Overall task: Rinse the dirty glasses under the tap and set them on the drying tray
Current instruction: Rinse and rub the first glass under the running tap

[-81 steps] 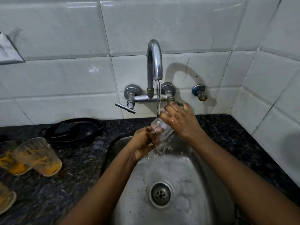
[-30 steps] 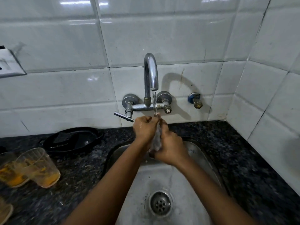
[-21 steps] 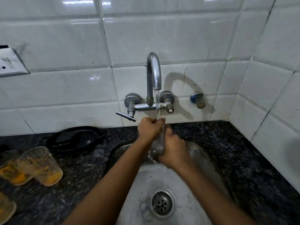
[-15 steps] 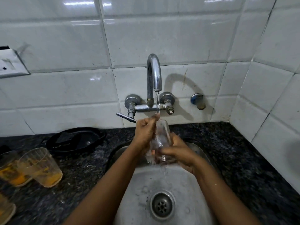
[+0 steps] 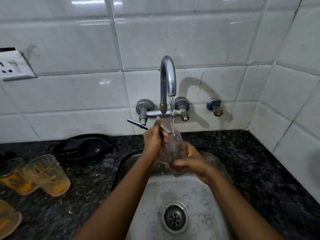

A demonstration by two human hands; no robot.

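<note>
Clear glass (image 5: 173, 148) sits upright at frame centre: my right hand (image 5: 191, 161) curls round its base to steady it under the tap (image 5: 168, 75), while my left hand (image 5: 153, 142) rubs inside its rim. Dirty glasses (image 5: 46, 175) wait on the counter (image 5: 90, 179), lower left.

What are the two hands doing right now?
Left hand: fingers inside the glass, scrubbing under the tap.
Right hand: gripping the glass near its base.

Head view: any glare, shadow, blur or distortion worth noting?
Head view: glare streaks on the top tiles; the tap casts a curved shadow to its right; tile lines bow from the wide lens; the counter smears toward the lower right; the glass is hazy under running water.
</note>
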